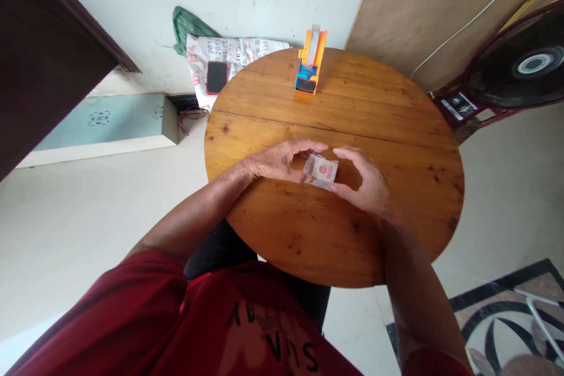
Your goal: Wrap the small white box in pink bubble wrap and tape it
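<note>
A small pale packet (pixel 326 170) with a red printed emblem lies near the middle of the round wooden table, a clear or whitish film around its left and front sides. My left hand (pixel 288 161) curls about its left end, thumb at the front edge and other fingers behind. From the other side, my right hand (pixel 368 183) arches with thumb and forefinger wide apart. Its thumb tip is at the packet's front right corner, while the forefinger stays off the packet. My palms hide nothing of the packet's top.
An orange and blue tape dispenser (pixel 311 64) stands at the table's (pixel 273 94) far side. Beyond the left edge, a dark phone (pixel 217 77) lies on printed white sacking (pixel 251 50) beside a green bag (pixel 191 29). A large fan-like round object (pixel 524 61) is at right.
</note>
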Available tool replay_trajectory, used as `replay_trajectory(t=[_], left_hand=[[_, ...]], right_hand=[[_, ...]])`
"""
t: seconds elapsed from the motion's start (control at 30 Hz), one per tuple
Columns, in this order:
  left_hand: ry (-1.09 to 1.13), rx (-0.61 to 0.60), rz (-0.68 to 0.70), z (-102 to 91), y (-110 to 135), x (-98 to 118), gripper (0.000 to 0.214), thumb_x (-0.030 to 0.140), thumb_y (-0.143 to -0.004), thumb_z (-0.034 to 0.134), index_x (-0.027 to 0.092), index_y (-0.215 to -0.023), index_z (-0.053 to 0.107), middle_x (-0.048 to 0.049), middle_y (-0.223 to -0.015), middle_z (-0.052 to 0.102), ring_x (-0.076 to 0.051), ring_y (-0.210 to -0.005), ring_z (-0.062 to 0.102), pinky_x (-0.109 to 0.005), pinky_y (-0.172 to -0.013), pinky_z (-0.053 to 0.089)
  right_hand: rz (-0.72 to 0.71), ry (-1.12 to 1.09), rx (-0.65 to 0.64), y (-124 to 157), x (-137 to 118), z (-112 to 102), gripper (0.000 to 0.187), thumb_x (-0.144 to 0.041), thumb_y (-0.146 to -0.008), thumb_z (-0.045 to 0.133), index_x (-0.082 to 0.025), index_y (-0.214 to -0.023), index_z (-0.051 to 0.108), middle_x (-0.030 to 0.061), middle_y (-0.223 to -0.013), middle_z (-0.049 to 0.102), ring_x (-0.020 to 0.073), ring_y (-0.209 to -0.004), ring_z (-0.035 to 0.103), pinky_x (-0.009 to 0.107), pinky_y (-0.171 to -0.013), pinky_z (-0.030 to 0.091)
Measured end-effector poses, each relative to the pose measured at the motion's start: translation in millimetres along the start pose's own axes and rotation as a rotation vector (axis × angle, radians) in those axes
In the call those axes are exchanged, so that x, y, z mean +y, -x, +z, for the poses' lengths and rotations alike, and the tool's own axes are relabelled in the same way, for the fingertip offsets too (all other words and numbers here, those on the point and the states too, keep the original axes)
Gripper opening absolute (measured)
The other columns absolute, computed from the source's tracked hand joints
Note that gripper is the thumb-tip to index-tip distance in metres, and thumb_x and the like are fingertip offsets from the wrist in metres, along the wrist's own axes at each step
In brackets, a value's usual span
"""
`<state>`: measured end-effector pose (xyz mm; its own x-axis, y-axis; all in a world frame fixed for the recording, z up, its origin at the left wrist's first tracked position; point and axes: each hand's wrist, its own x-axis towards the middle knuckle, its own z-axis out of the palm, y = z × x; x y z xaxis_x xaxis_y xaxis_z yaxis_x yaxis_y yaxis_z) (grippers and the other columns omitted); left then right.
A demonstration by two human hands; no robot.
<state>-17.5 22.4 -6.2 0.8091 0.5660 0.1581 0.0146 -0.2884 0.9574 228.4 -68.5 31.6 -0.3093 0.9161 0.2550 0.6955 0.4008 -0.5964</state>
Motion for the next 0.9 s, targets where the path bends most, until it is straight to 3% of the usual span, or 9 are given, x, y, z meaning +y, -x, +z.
replay_trajectory(t=[0.13, 0.3, 0.4, 0.63, 0.7, 0.8, 0.9], left_hand=[[-0.022, -0.002, 0.026, -1.9, -1, 2, 0.070, 0.033, -0.071, 0.084, 0.022, -0.135, 0.060, -0.0119, -0.139, 0.062, -0.027, -0.128, 0.060, -0.045, -0.112, 0.043], [-0.049, 0.055, 0.097, 3.6, -4, 3, 0.064, 0.030, -0.069, 0.085, 0.022, -0.130, 0.064, -0.0118, -0.132, 0.067, -0.026, -0.122, 0.064, -0.043, -0.107, 0.047], [-0.074, 0.102, 0.118, 5.5, -4, 3, 0.065, 0.030, -0.070, 0.084, 0.022, -0.131, 0.063, -0.0116, -0.130, 0.068, -0.025, -0.119, 0.065, -0.042, -0.106, 0.048], [-0.112, 0.009, 0.062, 2.6, -4, 4, 0.074, 0.038, -0.068, 0.086, 0.024, -0.136, 0.059, -0.0117, -0.139, 0.062, -0.029, -0.129, 0.058, -0.047, -0.111, 0.044], [-0.102, 0.004, 0.035, 1.8, -3, 3, 0.080, 0.042, -0.067, 0.087, 0.024, -0.139, 0.056, -0.0121, -0.141, 0.060, -0.028, -0.129, 0.058, -0.047, -0.111, 0.044], [-0.104, 0.022, 0.015, 1.6, -3, 3, 0.082, 0.046, -0.067, 0.086, 0.021, -0.139, 0.055, -0.0135, -0.139, 0.061, -0.027, -0.126, 0.060, -0.045, -0.109, 0.046], [-0.150, 0.068, 0.015, 2.3, -3, 4, 0.076, 0.048, -0.068, 0.086, 0.020, -0.134, 0.059, -0.0137, -0.132, 0.063, -0.027, -0.121, 0.062, -0.044, -0.107, 0.048]], right_hand=[[0.004, 0.073, -0.076, 1, 3, 10, 0.084, -0.041, -0.076, 0.079, -0.032, -0.150, 0.039, 0.0112, -0.140, 0.062, 0.0365, -0.125, 0.059, 0.058, -0.104, 0.046], [-0.106, 0.142, 0.061, -1, 5, 18, 0.080, -0.034, -0.078, 0.077, -0.031, -0.149, 0.040, 0.0109, -0.119, 0.072, 0.0343, -0.108, 0.068, 0.054, -0.092, 0.052], [-0.123, 0.162, 0.115, -2, 4, 18, 0.080, -0.029, -0.078, 0.076, -0.029, -0.149, 0.039, 0.0113, -0.118, 0.072, 0.0326, -0.106, 0.068, 0.051, -0.093, 0.052], [-0.100, 0.155, 0.013, -1, 7, 14, 0.077, -0.042, -0.080, 0.075, -0.028, -0.148, 0.042, 0.0137, -0.136, 0.065, 0.0359, -0.120, 0.063, 0.056, -0.100, 0.047], [-0.093, 0.123, 0.050, -1, 4, 9, 0.066, -0.043, -0.082, 0.074, -0.027, -0.141, 0.050, 0.0131, -0.137, 0.064, 0.0347, -0.123, 0.062, 0.054, -0.101, 0.047], [-0.130, 0.072, 0.170, -3, -1, 5, 0.035, -0.035, -0.085, 0.071, -0.026, -0.118, 0.065, 0.0091, -0.120, 0.071, 0.0296, -0.112, 0.067, 0.049, -0.097, 0.049], [-0.155, 0.099, 0.224, -6, -5, 9, 0.015, -0.029, -0.087, 0.070, -0.027, -0.101, 0.069, 0.0061, -0.110, 0.074, 0.0262, -0.103, 0.070, 0.046, -0.093, 0.050]])
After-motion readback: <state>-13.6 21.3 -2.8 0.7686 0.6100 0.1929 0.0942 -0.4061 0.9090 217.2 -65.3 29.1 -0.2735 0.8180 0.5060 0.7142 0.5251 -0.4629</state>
